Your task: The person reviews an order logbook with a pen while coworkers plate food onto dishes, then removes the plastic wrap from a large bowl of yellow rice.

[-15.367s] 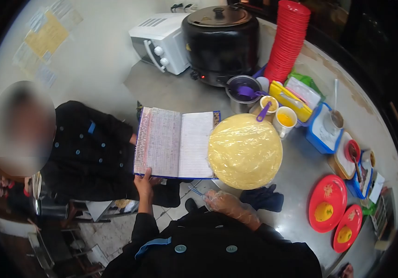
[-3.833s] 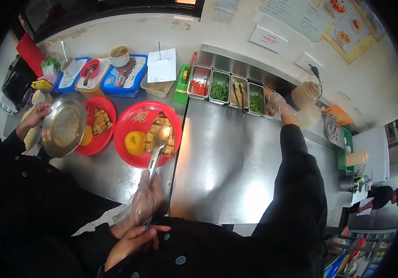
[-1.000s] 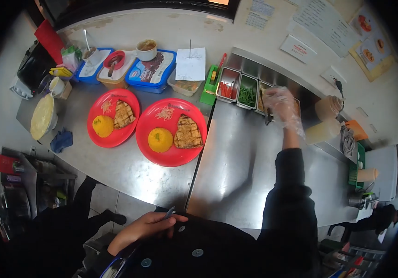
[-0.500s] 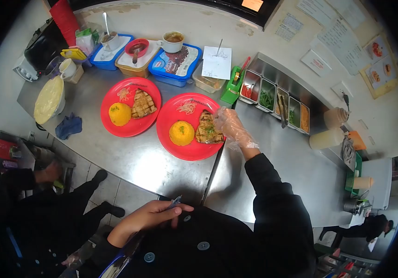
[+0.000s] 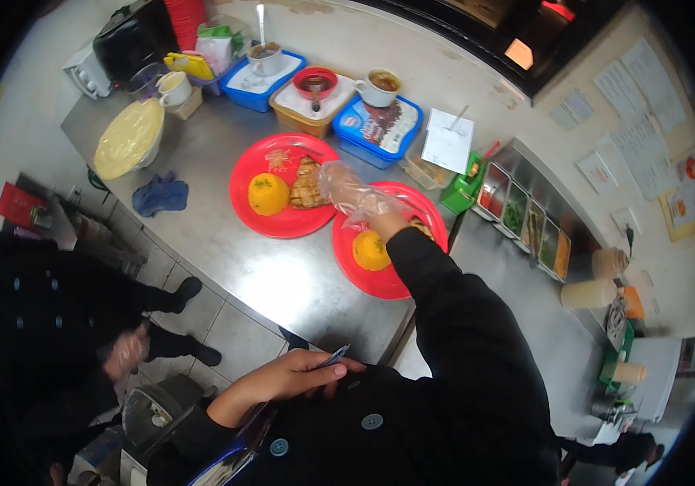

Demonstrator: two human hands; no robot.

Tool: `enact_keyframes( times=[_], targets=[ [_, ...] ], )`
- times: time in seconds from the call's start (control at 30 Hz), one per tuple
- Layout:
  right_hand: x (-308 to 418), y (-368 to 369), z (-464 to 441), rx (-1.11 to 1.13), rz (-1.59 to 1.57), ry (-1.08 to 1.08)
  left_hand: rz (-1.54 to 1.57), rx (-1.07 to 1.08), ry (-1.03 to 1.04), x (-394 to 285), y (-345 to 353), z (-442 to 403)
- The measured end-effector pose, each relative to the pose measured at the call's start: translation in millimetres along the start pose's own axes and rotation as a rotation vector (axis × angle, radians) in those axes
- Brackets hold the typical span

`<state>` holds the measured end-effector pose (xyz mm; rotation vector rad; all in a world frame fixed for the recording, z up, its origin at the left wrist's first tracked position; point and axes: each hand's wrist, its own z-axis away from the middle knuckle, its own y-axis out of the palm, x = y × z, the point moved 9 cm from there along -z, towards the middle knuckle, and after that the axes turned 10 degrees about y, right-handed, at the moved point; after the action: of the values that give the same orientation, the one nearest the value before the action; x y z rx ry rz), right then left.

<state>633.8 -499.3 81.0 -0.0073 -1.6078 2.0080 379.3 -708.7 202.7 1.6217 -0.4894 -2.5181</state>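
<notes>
My right hand [image 5: 351,190], in a clear plastic glove, reaches over the edge of the left red plate [image 5: 250,223]. Its fingertips are bunched together at the grilled fillet [image 5: 308,182]; whatever they pinch is hidden. Beside the fillet are a yellow rice mound [image 5: 268,194] and pale shreds [image 5: 280,159]. The right red plate [image 5: 376,285] lies partly beneath my forearm, which covers most of its fillet and leaves its rice mound [image 5: 371,249] visible. Low in front of my body, my bare left hand [image 5: 286,379] is closed around a pen [image 5: 336,355].
Steel pans of garnishes [image 5: 517,206] line the right wall. Lidded tubs [image 5: 376,130], a green tape dispenser [image 5: 465,186] and paper sheets [image 5: 448,142] stand along the back. A wrapped bowl [image 5: 129,139] and blue cloth [image 5: 159,194] sit left. A co-worker [image 5: 40,300] stands at left.
My right hand has moved left from the right plate's fillet to the left plate's fillet. My left hand keeps the pen. The view has shifted, and the co-worker's arm has lowered.
</notes>
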Motion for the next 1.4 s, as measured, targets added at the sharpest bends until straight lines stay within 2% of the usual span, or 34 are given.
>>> enact_keyframes(
  times=[0.13,0.2,0.3,0.33,0.4,0.43,0.5,0.53,0.6,0.67,0.7,0.77,0.8,0.83,0.87,0.9,0.93,0.97,1.0,1.07,1.1,1.13,1.17,1.2,1.23,1.27,1.3,1.33,1.4],
  targets=[
    [11,-15,-29,-0.148,-0.02,0.004,0.027,-0.091,0.041,0,-18,16],
    [26,-27,-24,-0.353,0.384,-0.204,0.03,-0.111,0.05,1,-25,21],
    [33,-34,-26,-0.458,0.45,-0.275,0.049,-0.093,0.013,6,-30,21],
    [34,-35,-25,-0.456,0.452,-0.275,0.048,-0.079,0.004,7,-30,19],
    [49,-26,-14,-0.351,0.431,-0.506,0.044,-0.061,-0.005,7,-31,16],
    [43,-27,-12,-0.354,0.433,-0.503,0.027,-0.041,-0.008,6,-31,15],
    [24,-43,-11,-0.404,0.158,-0.411,-0.001,-0.018,-0.008,4,-33,11],
    [30,-43,-10,-0.414,0.161,-0.405,-0.007,-0.011,0.012,1,-34,9],
    [37,-23,-16,-0.208,0.507,-0.278,-0.042,0.014,0.043,0,-35,4],
    [-4,-51,6,0.263,-0.774,0.127,-0.133,0.03,0.066,1,-43,-3],
    [8,-115,23,-0.122,-0.575,-0.401,-0.088,0.006,0.011,-1,-47,-3],
    [-20,-233,50,-0.7,0.028,0.018,-0.002,-0.016,-0.062,4,-52,-3],
    [-54,-283,86,-1.312,0.148,-0.126,0.039,-0.014,-0.086,6,-55,-5],
    [-110,-339,100,-1.541,-0.266,0.062,0.09,-0.038,-0.122,-1,-55,-2],
    [-153,-379,99,-1.444,-0.159,0.44,0.109,-0.013,-0.116,-2,-57,-4],
    [-140,-398,97,-1.399,0.321,0.211,0.071,-0.024,-0.104,-6,-63,-4],
    [-181,-413,46,-1.025,0.787,0.35,0.039,-0.038,-0.091,-7,-69,-4],
    [-211,-429,37,-1.149,0.654,0.388,0.03,0.004,-0.096,7,-75,-3],
    [-215,-443,49,-1.333,0.256,0.547,0.023,-0.006,-0.094,6,-86,-7],
    [-166,-428,40,-1.269,0.636,0.579,0.014,0.006,-0.096,9,-96,-11],
    [-183,-429,17,-1.138,0.577,0.707,0.01,0.016,-0.093,10,-98,-15],
    [-173,-424,15,-1.198,0.491,0.542,0.006,0.027,-0.088,10,-97,-20],
    [-213,-428,-5,-1.373,0.152,0.341,0.008,0.042,-0.094,12,-91,-22],
    [-165,-419,24,-1.119,-0.311,0.468,0.015,0.062,-0.108,15,-81,-20],
    [-163,-416,20,-1.055,-0.273,0.42,-0.067,0.057,-0.09,-18,-73,-21],
    [-182,-403,-54,-0.829,0.591,0.144,-0.009,0.032,-0.199,-18,-70,-21],
    [-110,-393,17,-0.803,0.66,-0.07,-0.023,0.005,-0.132,-27,-68,-21],
    [-78,-384,48,-0.698,0.879,0.236,-0.035,-0.019,-0.067,-32,-67,-21],
    [-83,-365,125,-1.157,-0.314,-0.137,0.002,-0.04,-0.071,-25,-65,-18]
  ],
)
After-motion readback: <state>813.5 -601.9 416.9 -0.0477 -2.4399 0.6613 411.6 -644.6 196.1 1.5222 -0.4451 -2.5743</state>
